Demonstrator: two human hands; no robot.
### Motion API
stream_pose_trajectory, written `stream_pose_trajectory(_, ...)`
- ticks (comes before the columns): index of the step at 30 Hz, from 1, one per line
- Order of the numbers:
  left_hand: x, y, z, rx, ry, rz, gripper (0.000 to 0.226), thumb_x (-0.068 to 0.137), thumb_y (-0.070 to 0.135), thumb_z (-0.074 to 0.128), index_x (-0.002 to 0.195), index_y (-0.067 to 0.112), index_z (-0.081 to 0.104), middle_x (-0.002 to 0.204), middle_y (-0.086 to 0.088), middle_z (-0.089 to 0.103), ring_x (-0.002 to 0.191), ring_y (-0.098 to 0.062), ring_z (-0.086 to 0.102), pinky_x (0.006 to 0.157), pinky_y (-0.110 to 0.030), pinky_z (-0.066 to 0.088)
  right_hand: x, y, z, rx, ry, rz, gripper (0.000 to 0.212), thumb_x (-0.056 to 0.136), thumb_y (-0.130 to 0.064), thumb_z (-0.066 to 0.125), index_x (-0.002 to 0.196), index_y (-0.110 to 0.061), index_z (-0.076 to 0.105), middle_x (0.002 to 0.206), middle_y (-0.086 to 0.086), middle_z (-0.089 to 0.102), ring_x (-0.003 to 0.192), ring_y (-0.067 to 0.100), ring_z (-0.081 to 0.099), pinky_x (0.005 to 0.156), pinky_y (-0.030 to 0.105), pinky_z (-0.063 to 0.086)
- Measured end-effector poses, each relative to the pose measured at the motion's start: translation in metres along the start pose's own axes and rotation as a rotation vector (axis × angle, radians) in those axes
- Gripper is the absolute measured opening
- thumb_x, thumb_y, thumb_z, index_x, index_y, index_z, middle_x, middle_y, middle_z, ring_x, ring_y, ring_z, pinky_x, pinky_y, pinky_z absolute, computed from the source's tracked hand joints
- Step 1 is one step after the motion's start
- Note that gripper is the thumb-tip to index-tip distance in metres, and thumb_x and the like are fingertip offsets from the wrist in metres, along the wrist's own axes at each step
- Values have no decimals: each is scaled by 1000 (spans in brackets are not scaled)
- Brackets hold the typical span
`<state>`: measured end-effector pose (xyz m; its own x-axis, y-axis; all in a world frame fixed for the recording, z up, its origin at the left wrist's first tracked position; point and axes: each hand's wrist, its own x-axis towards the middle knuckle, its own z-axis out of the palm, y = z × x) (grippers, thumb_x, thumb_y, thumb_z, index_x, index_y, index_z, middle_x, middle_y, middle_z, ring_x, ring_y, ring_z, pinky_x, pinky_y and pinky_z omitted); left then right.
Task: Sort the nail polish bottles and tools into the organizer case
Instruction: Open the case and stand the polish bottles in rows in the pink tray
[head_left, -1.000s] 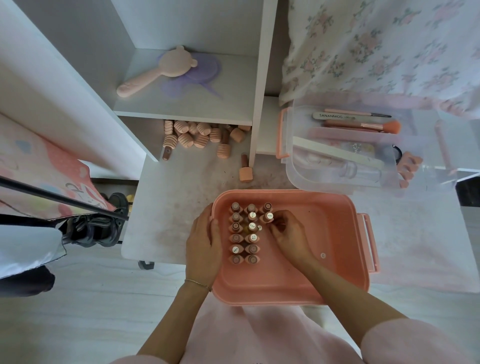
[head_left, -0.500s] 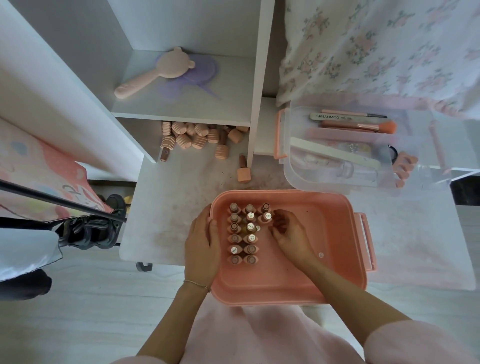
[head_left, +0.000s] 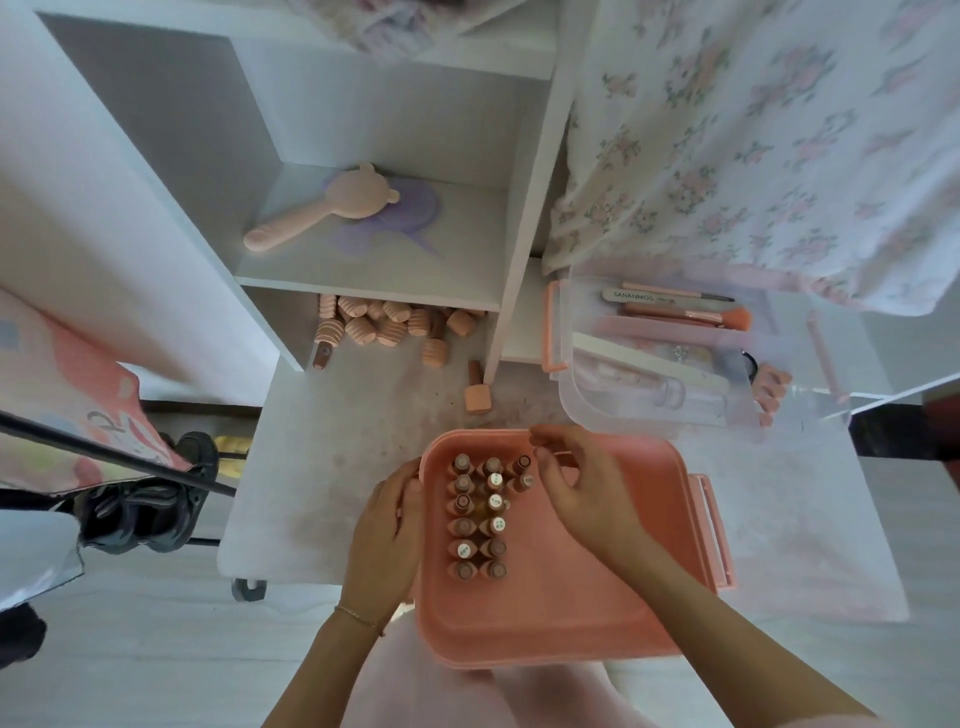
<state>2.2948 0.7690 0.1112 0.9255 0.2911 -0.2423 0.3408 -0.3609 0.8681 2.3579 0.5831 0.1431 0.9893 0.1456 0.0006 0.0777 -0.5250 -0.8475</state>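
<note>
Legible writing was scarce: a nail file (head_left: 641, 296) in the clear tray (head_left: 566, 395), right of centre, read "SANANMOG"; small round stickers on some bottle caps were too small to read. Beside the file lay an orange-tipped brush (head_left: 691, 314).

Pink organizer case (head_left: 597, 613) sat at lower centre on a white, faintly stained tabletop (head_left: 322, 467). Nail polish bottles (head_left: 480, 517) stood upright in rows in the case's left part. Left hand (head_left: 382, 545) rested flat against the case's left wall, fingers together. Right hand (head_left: 582, 488) hovered over the case's upper edge — fingers loosely curled and apart, clamped on nothing visible.

More bottles lay heaped (head_left: 384, 325) under a white shelf (head_left: 363, 280) at upper centre; one lone bottle (head_left: 477, 389) lay on the tabletop above the case. On the shelf — a pink bear-eared brush (head_left: 322, 210). Floral fabric (head_left: 753, 130) filled the upper right; pale plank floor (head_left: 130, 649) at lower left.
</note>
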Motion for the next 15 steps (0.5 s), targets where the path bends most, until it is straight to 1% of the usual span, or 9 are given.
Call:
stream_pose_trajectory(1, 4, -2, -5, 3, -17, 3, 30, 98, 26, 34, 102, 51, 50, 102, 26, 56, 97, 7, 51, 82, -13, 35, 7, -8, 3, 8, -1, -5, 20, 87, -3, 54, 104, -10, 62, 94, -6, 61, 86, 2, 58, 77, 4, 42)
stream_pose_trajectory(2, 9, -4, -9, 10, -26, 2, 29, 98, 24, 34, 105, 44, 54, 107, 19, 58, 97, 4, 52, 86, -16, 36, 14, -14, 7, 16, -2, -5, 21, 87, -4, 53, 106, -11, 61, 95, -6, 61, 87, 1, 57, 77, 4, 41)
stream_pose_trajectory(4, 25, -10, -18, 54, -16, 2, 27, 98, 21, 37, 115, 25, 58, 116, 4, 59, 100, -5, 50, 92, -22, 35, 33, -25, 17, 0, -27, 26, 23, 89, -9, 51, 110, -13, 59, 100, -8, 59, 89, 2, 56, 76, 0, 39)
stream_pose_trajectory(6, 42, -16, -27, 95, 12, -1, 28, 97, 19, 42, 118, 16, 58, 120, -2, 58, 101, -7, 49, 91, -21, 36, 53, -30, 31, -89, -83, 81, 27, 91, -13, 48, 116, -14, 58, 101, -8, 58, 93, 7, 58, 75, 2, 39)
stream_pose_trajectory(7, 50, -19, -31, 106, 27, -3, 28, 96, 18, 44, 119, 13, 58, 120, -4, 58, 100, -8, 49, 89, -21, 36, 64, -31, 40, -136, -121, 123, 28, 92, -15, 46, 118, -13, 57, 102, -5, 60, 96, 12, 59, 77, 9, 40)
stream_pose_trajectory(9, 66, -25, -37, 119, 61, -14, 27, 94, 16, 47, 118, 11, 59, 119, -8, 58, 99, -12, 52, 87, -22, 38, 85, -27, 56, -264, -219, 215, 30, 92, -18, 43, 119, -10, 55, 112, 8, 63, 103, 25, 59, 82, 25, 43)
stream_pose_trajectory(10, 72, -28, -39, 118, 75, -24, 27, 94, 16, 48, 118, 10, 59, 119, -9, 59, 100, -14, 54, 87, -23, 39, 93, -23, 63, -332, -263, 256, 29, 92, -18, 42, 116, -8, 55, 113, 13, 63, 104, 30, 58, 82, 29, 44)
stream_pose_trajectory(13, 87, -37, -39, 131, 79, -46, 27, 93, 17, 50, 118, 10, 59, 118, -9, 59, 104, -20, 57, 88, -24, 41, 112, -10, 76, -452, -361, 423, 29, 92, -22, 40, 103, -3, 60, 109, 20, 63, 102, 33, 58, 79, 31, 43)
stream_pose_trajectory(15, 94, -42, -35, 142, 51, -35, 27, 92, 16, 51, 117, 10, 59, 117, -9, 60, 103, -20, 57, 87, -23, 41, 121, -2, 81, -508, -437, 523, 32, 94, -25, 39, 102, -1, 60, 111, 20, 63, 101, 31, 58, 78, 31, 42)
